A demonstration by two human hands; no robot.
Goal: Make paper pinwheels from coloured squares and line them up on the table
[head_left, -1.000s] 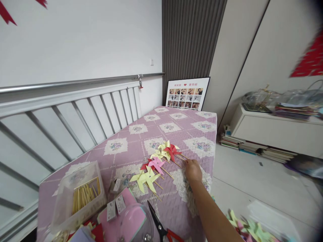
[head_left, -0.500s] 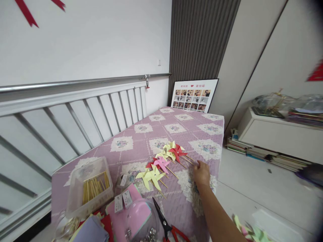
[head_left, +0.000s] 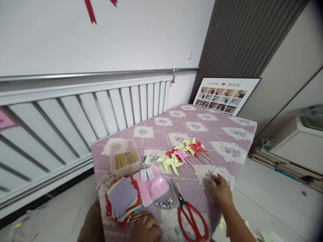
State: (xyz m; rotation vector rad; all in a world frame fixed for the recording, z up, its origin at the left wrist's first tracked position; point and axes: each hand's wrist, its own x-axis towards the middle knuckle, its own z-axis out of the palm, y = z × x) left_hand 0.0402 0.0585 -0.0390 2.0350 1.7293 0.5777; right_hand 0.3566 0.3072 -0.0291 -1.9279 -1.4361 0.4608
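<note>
Your right hand [head_left: 222, 192] is over the flowered cloth [head_left: 194, 188] at the lower right of the frame, and the paper pinwheels [head_left: 180, 154] lie up and to the left of its fingers, in a slanting row just right of the frame's centre. Their thin stems [head_left: 190, 164] have their long axes running down and to the right, so the bare ends point toward the right hand's side. The closest of these ends, below the red pinwheel [head_left: 197, 147], is apart from your fingertips and above them in the frame. Your right hand is plainly the nearer one to that row.

Your left hand [head_left: 147, 230] is partly cut off at the bottom edge, right by some loose sticks [head_left: 136, 217] and the stack of coloured paper squares [head_left: 122, 196]. Both sets of fingers look curled, but blur and the cropped edge leave me unable to tell whether the tips meet or pinch anything. Between your hands lie the red-handled scissors [head_left: 181, 201] (points to the upper left, loops to the lower right), with shiny metal pieces [head_left: 168, 203] just left of them.
</note>
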